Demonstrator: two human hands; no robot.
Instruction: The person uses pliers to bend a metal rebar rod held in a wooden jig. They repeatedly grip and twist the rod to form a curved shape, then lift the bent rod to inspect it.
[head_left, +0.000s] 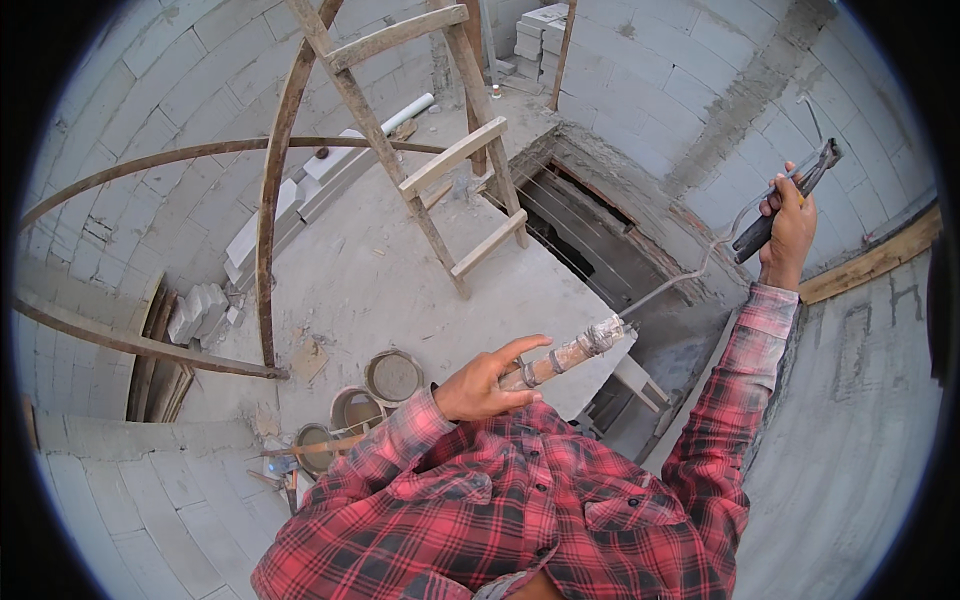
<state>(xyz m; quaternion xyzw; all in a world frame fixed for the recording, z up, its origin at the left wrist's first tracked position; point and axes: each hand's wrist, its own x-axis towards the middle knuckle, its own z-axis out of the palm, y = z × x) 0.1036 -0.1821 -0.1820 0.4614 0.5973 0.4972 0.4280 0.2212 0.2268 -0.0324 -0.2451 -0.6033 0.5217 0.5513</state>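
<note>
In my left hand (482, 388) is the near end of a round wooden handle (566, 358), with the thumb stretched along one side. Bands of wire are bound round this handle, and its far end is pale and crusted. From that end a thin bent metal rod (690, 275) runs up and right in a wavy line, passing by my right hand (788, 232). My right hand is raised and closed round a pair of pliers (756, 238) with dark handles, its jaws pointing up and right. Whether the jaws touch the rod, I cannot tell.
A wooden ladder (455, 158) stands ahead on the concrete floor (375, 265). Right of it is a floor opening (580, 225) crossed by thin rods. Buckets (394, 376) stand at the lower left, near curved wooden strips (268, 210). Block walls (690, 100) surround me.
</note>
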